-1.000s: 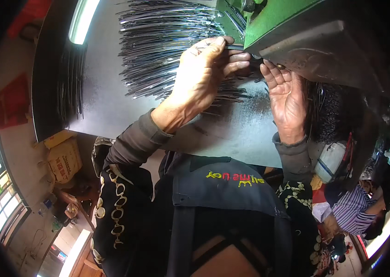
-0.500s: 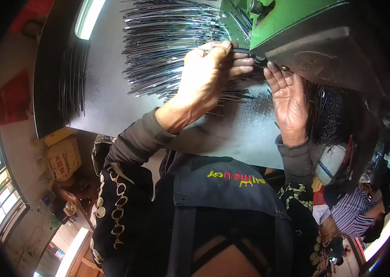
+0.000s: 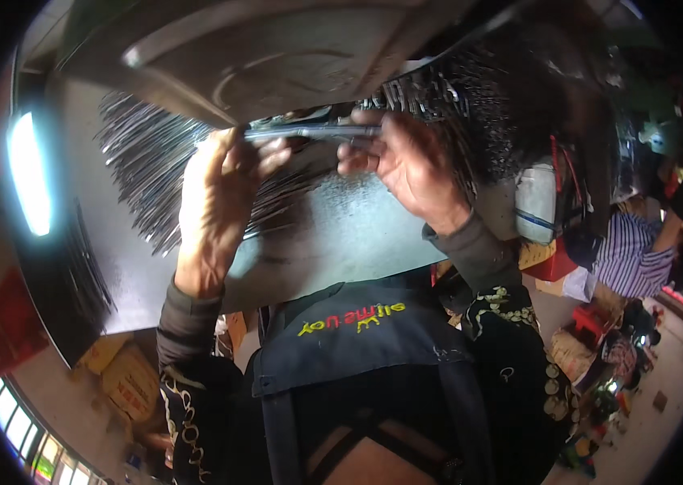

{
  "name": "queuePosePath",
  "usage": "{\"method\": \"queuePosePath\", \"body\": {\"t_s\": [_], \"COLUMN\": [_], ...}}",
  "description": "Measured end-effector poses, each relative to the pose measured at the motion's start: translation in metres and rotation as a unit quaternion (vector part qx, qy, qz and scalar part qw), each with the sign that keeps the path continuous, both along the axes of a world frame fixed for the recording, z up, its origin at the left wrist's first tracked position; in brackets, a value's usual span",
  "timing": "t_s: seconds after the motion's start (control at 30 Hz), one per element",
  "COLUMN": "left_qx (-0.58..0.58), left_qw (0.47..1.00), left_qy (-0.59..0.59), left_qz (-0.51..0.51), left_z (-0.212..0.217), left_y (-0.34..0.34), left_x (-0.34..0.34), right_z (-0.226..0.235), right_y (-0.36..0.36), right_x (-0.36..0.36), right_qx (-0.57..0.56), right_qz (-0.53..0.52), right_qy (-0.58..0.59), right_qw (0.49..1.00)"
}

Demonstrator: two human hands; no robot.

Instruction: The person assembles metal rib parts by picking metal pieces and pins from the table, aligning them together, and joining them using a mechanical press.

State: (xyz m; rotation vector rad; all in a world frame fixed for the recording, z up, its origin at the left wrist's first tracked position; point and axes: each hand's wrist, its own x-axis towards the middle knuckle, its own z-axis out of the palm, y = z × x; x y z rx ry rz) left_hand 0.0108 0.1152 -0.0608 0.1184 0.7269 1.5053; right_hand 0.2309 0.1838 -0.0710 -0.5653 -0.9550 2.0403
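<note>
1. Cluttered workshop: a dark metal table (image 3: 341, 234) under a grey machine housing (image 3: 277, 48), with a bright lamp at 9 o'clock.
2. Left hand (image 3: 216, 198) and right hand (image 3: 406, 162) each have a grip pinched on a thin metal rod bundle (image 3: 317, 131) at 12 o'clock.
3. A big fan of loose rods (image 3: 155, 170) at 10 o'clock, so I'd guess plenty remains.

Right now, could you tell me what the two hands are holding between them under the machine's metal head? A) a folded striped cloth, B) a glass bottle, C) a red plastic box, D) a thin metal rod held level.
D: the left hand and the right hand each grip an end of a thin metal rod lying level just under the machine head.
</note>
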Motion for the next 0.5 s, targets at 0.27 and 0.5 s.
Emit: {"method": "queuePosePath", "body": {"t_s": [0.27, 0.5], "left_qx": [-0.056, -0.049], "left_qw": [0.995, 0.993], "left_qy": [-0.072, -0.095], "left_qz": [-0.028, -0.055], "left_z": [-0.014, -0.008], "left_y": [-0.018, -0.013], "left_x": [0.019, 0.033], "right_z": [0.062, 0.044], "right_y": [0.031, 0.062], "right_x": [0.092, 0.116], "right_qx": [0.417, 0.585], "right_qz": [-0.192, -0.187], "right_qy": [-0.54, -0.644], "right_qw": [0.705, 0.456]}}
